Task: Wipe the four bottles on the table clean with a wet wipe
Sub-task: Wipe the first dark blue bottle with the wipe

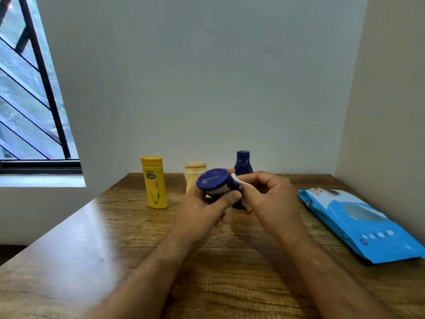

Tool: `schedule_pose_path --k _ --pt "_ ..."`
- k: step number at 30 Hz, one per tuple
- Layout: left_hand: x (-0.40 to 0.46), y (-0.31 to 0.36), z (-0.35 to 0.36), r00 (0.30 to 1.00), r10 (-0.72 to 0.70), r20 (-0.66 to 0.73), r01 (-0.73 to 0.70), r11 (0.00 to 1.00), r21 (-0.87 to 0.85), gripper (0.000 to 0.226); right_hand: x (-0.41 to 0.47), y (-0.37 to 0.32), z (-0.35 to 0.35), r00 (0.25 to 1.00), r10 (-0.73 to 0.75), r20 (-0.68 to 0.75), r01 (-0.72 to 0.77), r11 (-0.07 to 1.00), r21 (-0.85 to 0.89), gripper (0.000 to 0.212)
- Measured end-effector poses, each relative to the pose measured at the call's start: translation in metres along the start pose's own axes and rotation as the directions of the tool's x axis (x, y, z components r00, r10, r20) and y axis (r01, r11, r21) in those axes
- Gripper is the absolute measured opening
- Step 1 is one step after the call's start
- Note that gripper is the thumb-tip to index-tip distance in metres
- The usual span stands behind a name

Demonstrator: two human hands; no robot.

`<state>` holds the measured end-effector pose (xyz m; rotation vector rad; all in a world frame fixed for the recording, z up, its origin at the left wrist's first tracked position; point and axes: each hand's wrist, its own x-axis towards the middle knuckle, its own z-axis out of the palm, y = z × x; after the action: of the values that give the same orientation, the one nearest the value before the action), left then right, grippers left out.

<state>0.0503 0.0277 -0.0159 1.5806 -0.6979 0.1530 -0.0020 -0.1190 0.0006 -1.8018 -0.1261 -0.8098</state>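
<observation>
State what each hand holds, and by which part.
Left hand: blue-capped bottle, gripped around its body. Right hand: white wet wipe, pinched against the bottle's side.

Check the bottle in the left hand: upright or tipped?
Tipped. The blue-capped bottle lies sideways in the left hand, cap facing the camera, while the right hand presses the wet wipe against it.

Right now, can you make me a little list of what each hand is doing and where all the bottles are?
left hand: holds blue-capped bottle tipped toward camera
right hand: presses wet wipe against that bottle
yellow bottle: upright on table, left
cream bottle: upright, middle, partly hidden
dark blue bottle: upright behind the hands
wipes pack: lying flat, right
</observation>
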Motion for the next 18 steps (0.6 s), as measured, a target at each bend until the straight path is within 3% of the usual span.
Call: schedule_pose_path --k 4,6,10,14,18 --pt "0.001 -0.009 -0.001 0.985 0.153 -0.075 -0.108 0.902 0.418 0.041 0.001 -0.002 0.0 1.0 0.003 -0.022 -0.001 0.996 0.085 0.015" --pt "0.001 -0.006 -0.001 0.98 0.161 -0.115 -0.096 0.896 0.434 0.02 0.003 0.0 0.0 0.998 -0.018 -0.063 0.024 0.995 0.099 0.016" --pt "0.003 -0.006 -0.001 0.988 0.097 -0.116 -0.035 0.894 0.446 0.031 0.004 0.002 0.0 0.995 -0.082 -0.064 0.087 0.992 0.09 0.023" --pt "0.002 -0.011 0.001 0.993 0.021 -0.115 0.035 0.884 0.465 0.039 -0.002 0.0 0.003 0.966 -0.253 0.048 0.257 0.96 -0.112 0.03" --pt "0.004 -0.015 -0.004 0.995 0.043 -0.086 0.011 0.835 0.55 0.046 -0.004 0.002 0.006 0.921 -0.366 0.133 0.386 0.904 -0.185 0.026"
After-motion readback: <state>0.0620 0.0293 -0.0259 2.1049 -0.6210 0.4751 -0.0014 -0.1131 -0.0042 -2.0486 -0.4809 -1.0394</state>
